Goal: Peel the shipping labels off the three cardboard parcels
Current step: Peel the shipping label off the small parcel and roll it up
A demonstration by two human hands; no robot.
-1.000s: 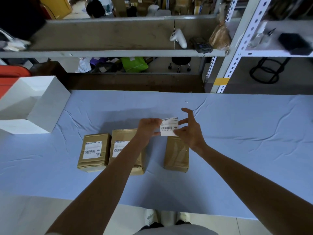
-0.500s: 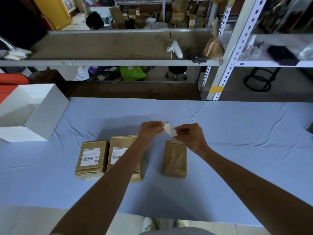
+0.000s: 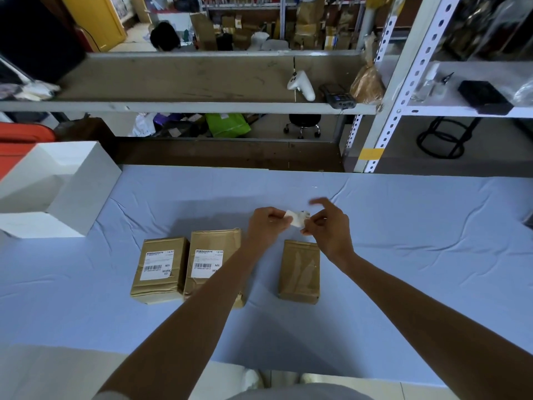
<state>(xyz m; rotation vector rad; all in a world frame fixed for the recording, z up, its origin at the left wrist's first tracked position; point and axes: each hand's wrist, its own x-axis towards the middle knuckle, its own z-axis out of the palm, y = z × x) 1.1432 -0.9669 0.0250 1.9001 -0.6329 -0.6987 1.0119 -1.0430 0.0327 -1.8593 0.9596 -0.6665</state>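
The peeled label [image 3: 297,219], spread flat between the hands a second ago, is now folded into a small wad, and the hands have drawn closer together just above the centre of the frame. The left hand [image 3: 266,226] pinches one end with curled fingers. The right hand [image 3: 328,230] pinches the other end, with one finger raised and blurred. The wad hangs in the air over the desk [image 3: 403,241], just beyond the right parcel [image 3: 300,271], whose top is bare brown paper.

I judge one of three done. The left parcel [image 3: 158,284] and middle parcel [image 3: 215,241], just beside each other left of centre, carry the left label [image 3: 155,264] and middle label [image 3: 206,262], so two peels remain.

The left forearm covers the lower right corner of the middle parcel and part of its label. Whether the wad clings to the fingers cannot be told. A white box [image 3: 72,183] sits at the left edge.
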